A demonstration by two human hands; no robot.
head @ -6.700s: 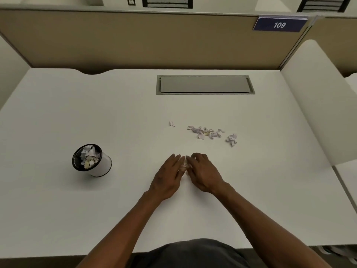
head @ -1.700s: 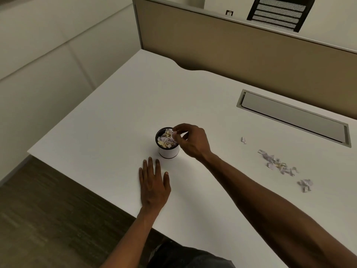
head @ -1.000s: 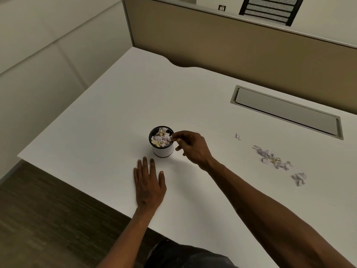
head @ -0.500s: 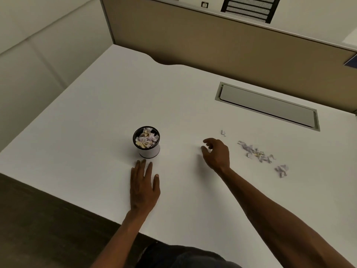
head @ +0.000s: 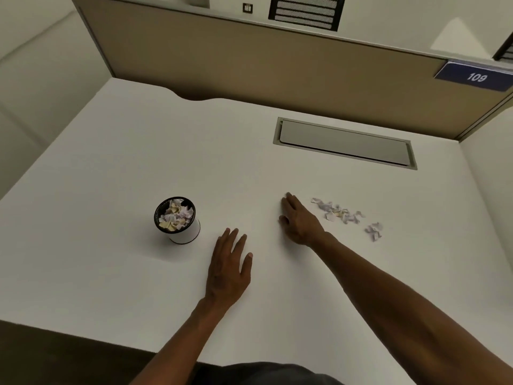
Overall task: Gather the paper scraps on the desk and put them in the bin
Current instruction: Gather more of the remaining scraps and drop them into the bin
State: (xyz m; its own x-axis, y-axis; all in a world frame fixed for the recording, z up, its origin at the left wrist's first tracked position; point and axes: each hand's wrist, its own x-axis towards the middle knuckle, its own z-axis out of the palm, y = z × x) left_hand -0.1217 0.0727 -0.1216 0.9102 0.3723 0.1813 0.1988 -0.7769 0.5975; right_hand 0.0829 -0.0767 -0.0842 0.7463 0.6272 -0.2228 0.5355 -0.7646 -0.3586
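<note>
A small white bin with a black rim [head: 184, 233] stands on the white desk [head: 111, 162], heaped with crumpled paper scraps. A loose line of scraps [head: 337, 212] lies at the middle right, with a separate little clump [head: 374, 230] further right. My right hand [head: 298, 220] lies low on the desk just left of that line, fingers stretched forward, and it hides the single scrap that lay there. My left hand [head: 230, 269] rests flat on the desk, right of the bin, holding nothing.
A grey cable-tray lid [head: 344, 143] is set into the desk behind the scraps. A tan partition [head: 249, 65] closes the back, with a blue sign reading 109 [head: 476, 77]. White side panels stand left and right. The desk's front edge is near my body.
My right hand dropped its scraps in the bin, then swept right across the desk to the near end of the scrap line. The view swung right. My left hand stayed flat.
</note>
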